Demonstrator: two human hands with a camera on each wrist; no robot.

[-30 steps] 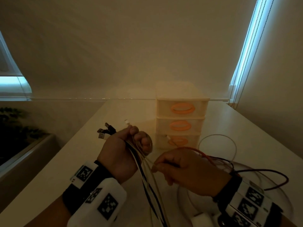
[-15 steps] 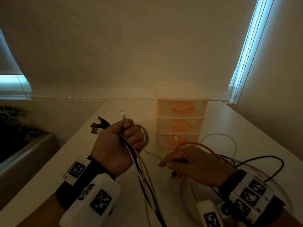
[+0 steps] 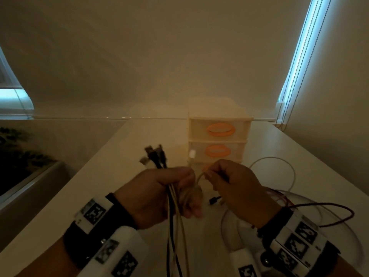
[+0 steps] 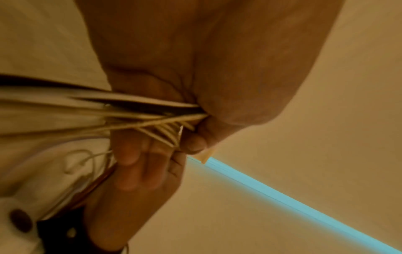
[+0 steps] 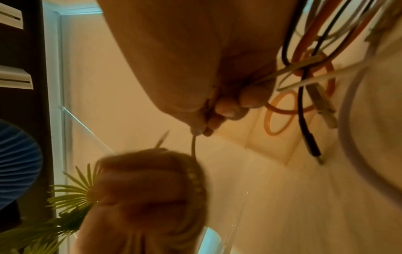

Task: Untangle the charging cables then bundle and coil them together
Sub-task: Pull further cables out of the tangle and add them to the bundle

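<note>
My left hand point(image 3: 169, 194) grips a bundle of charging cables point(image 3: 175, 226) above the white table point(image 3: 99, 186). Dark plug ends point(image 3: 155, 156) and a white plug point(image 3: 192, 154) stick up out of the fist. White turns of cable wrap round its fingers point(image 4: 165, 134). Close beside it on the right, my right hand point(image 3: 225, 182) pinches a thin white cable point(image 5: 193, 146) that runs to the left hand. Red, black and white cables point(image 3: 329, 212) trail from under the right hand in loose loops on the table. A black plug point(image 3: 214, 200) hangs below the right hand.
A small three-drawer box with orange handles point(image 3: 218, 142) stands on the table just behind the hands. The table's left edge drops off beside a dark plant point(image 3: 18, 154). A wall and a window blind point(image 3: 297, 56) close off the back.
The right hand rose and moved left, closing up to the left hand with the white cable. The left hand shifted right, plug ends now pointing up. The red cable's loop dropped behind the right hand.
</note>
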